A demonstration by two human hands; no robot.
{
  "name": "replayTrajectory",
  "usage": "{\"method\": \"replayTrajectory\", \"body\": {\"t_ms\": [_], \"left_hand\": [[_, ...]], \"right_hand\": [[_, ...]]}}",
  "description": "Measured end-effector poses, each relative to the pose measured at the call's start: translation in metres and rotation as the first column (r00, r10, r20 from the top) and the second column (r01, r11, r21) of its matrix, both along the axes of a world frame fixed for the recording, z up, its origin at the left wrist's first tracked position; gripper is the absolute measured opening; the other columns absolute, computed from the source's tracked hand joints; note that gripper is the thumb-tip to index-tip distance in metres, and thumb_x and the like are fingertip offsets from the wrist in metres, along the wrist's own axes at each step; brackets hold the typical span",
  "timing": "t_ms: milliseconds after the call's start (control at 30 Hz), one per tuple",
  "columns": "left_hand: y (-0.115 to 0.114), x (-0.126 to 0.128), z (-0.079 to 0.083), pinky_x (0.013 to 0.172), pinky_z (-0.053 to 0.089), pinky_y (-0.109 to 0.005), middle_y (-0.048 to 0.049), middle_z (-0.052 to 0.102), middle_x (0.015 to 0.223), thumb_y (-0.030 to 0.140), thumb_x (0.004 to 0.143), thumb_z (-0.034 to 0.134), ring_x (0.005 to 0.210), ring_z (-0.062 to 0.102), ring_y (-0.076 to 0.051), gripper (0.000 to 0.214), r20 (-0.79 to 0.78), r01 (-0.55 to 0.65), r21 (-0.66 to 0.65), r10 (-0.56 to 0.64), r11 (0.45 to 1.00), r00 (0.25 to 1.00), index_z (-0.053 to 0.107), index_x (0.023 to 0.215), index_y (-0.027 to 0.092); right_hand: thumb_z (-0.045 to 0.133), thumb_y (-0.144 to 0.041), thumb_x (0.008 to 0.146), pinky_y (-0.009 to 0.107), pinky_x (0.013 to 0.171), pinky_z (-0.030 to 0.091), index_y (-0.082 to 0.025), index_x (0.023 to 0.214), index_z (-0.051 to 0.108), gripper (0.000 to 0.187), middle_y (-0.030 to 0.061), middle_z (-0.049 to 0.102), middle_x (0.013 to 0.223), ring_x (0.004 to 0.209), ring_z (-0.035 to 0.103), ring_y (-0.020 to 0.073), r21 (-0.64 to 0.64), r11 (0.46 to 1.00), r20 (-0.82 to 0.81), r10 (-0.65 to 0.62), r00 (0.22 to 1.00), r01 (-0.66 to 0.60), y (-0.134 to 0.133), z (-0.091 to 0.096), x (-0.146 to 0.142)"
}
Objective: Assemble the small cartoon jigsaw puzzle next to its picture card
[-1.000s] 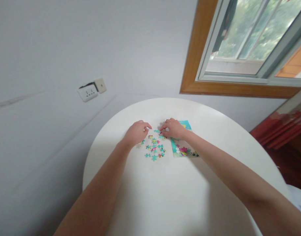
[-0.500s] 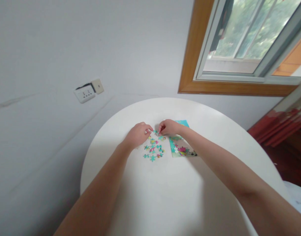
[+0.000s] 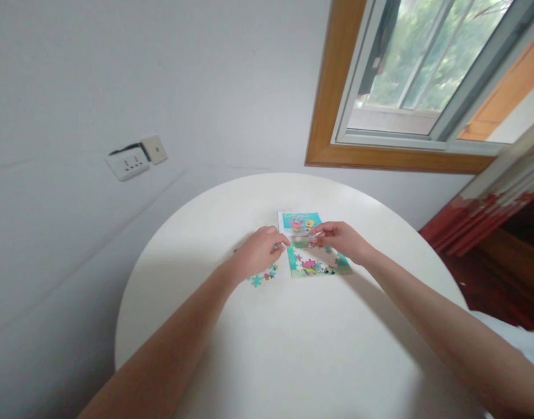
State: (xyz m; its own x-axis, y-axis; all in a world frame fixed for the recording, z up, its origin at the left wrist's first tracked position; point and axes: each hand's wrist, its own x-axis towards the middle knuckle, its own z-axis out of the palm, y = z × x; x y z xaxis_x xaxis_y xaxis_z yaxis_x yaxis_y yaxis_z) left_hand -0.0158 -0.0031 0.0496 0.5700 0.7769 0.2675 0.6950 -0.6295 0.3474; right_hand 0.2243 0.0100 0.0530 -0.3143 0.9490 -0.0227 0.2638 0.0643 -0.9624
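Note:
My right hand [image 3: 339,240] is closed in a pinch on a small puzzle piece [image 3: 313,239], just above the top edge of a partly filled jigsaw puzzle [image 3: 299,272]. The puzzle has a teal border and pink and yellow figures, with a pale gap in its middle. To its left, my left hand [image 3: 260,251] hovers with curled fingers, its index fingertip close to the puzzle's upper left corner. Whatever its fingers hold, if anything, is too small to make out. Beneath it lie loose puzzle pieces [image 3: 257,281], mostly hidden by the hand.
A picture card [image 3: 299,223] with cartoon figures lies behind the puzzle. Everything rests on a round white table [image 3: 267,343] against the wall. A wall socket [image 3: 129,163] is at left, a wood-framed window [image 3: 402,154] at right, and a red-and-white curtain [image 3: 463,221] beyond.
My right hand has moved from the loose pieces to the puzzle, carrying a piece. My left hand has shifted over the loose pieces. The view has turned slightly, and the picture card is uncovered.

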Motion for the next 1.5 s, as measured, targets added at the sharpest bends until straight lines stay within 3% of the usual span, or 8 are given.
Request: {"method": "replayTrajectory", "body": {"t_ms": [133,300,467,567,800,967,1133,1500], "left_hand": [[-0.01,0.015,-0.002,0.086,0.044,-0.032,-0.0062,0.061,0.093,0.016,0.088,0.053,0.096,0.056,-0.02,0.021,-0.029,0.103,0.005,-0.103,0.995,0.994,0.07,0.099,0.02],[-0.016,0.023,-0.002,0.088,0.043,-0.032,-0.0062,0.061,0.094,0.013,0.086,0.057,0.096,0.055,-0.02,0.019,-0.046,0.161,-0.026,-0.162,0.987,0.986,0.071,0.097,0.021],[-0.015,0.023,-0.004,0.088,0.042,-0.032,-0.0058,0.06,0.093,0.01,0.084,0.059,0.096,0.055,-0.02,0.023,-0.039,0.186,-0.047,-0.188,0.981,0.981,0.072,0.098,0.022],[-0.014,0.023,-0.006,0.088,0.042,-0.031,-0.0058,0.059,0.094,0.012,0.084,0.059,0.096,0.054,-0.02,0.023,-0.031,0.196,-0.047,-0.197,0.98,0.98,0.072,0.1,0.022],[-0.016,0.023,-0.004,0.086,0.041,-0.029,-0.0039,0.058,0.092,0.011,0.085,0.056,0.093,0.054,-0.018,0.037,-0.096,0.275,-0.062,-0.28,0.96,0.955,0.069,0.113,0.031],[-0.016,0.024,-0.001,0.083,0.04,-0.029,-0.0044,0.056,0.091,0.014,0.087,0.056,0.092,0.053,-0.019,0.032,-0.139,0.251,-0.062,-0.258,0.966,0.956,0.071,0.109,0.031],[-0.016,0.024,-0.002,0.084,0.04,-0.029,-0.0041,0.057,0.091,0.015,0.087,0.057,0.093,0.053,-0.019,0.03,-0.115,0.254,-0.067,-0.261,0.965,0.959,0.072,0.106,0.031],[-0.015,0.024,-0.003,0.085,0.04,-0.029,-0.0043,0.057,0.091,0.015,0.087,0.057,0.094,0.053,-0.019,0.028,-0.116,0.258,-0.061,-0.264,0.964,0.958,0.073,0.105,0.029]], "right_hand": [[0.066,-0.02,0.069,0.023,0.063,0.048,-0.02,0.081,0.059,0.014,0.0017,0.074,0.071,0.068,0.067,0.0144,-0.037,0.993,0.001,-0.108,0.994,0.108,-0.014,-0.013,0.004],[0.062,-0.02,0.072,0.021,0.059,0.045,-0.02,0.074,0.053,0.009,0.0021,0.073,0.072,0.064,0.064,0.0127,-0.008,0.986,0.051,-0.164,0.985,0.164,-0.013,-0.018,0.0],[0.067,-0.036,0.068,0.02,0.049,0.037,-0.018,0.067,0.06,0.02,-0.0002,0.064,0.062,0.054,0.052,0.0106,0.125,0.981,0.213,-0.176,0.961,0.152,-0.011,-0.017,0.0],[0.065,-0.036,0.069,0.019,0.048,0.035,-0.016,0.066,0.065,0.02,-0.001,0.061,0.059,0.054,0.047,0.0092,0.2,0.973,0.271,-0.168,0.948,0.115,-0.011,-0.016,0.0],[0.06,-0.024,0.068,0.018,0.044,0.034,-0.017,0.07,0.062,0.007,-0.0025,0.062,0.059,0.049,0.048,0.0077,0.042,0.997,0.198,-0.073,0.977,0.066,-0.01,-0.026,0.0],[0.056,-0.017,0.069,0.017,0.051,0.04,-0.017,0.073,0.064,0.009,-0.0004,0.068,0.065,0.057,0.057,0.0093,0.07,0.998,0.293,-0.01,0.956,-0.01,-0.007,-0.029,0.001],[0.057,-0.019,0.07,0.018,0.054,0.04,-0.019,0.073,0.07,0.013,-0.0012,0.069,0.066,0.059,0.059,0.0097,0.171,0.985,0.454,-0.054,0.889,-0.028,-0.006,-0.029,0.004],[0.06,-0.022,0.071,0.018,0.05,0.039,-0.019,0.073,0.072,0.013,-0.0015,0.068,0.063,0.054,0.057,0.0094,0.121,0.993,0.399,-0.05,0.916,0.001,-0.006,-0.03,0.004]]}}
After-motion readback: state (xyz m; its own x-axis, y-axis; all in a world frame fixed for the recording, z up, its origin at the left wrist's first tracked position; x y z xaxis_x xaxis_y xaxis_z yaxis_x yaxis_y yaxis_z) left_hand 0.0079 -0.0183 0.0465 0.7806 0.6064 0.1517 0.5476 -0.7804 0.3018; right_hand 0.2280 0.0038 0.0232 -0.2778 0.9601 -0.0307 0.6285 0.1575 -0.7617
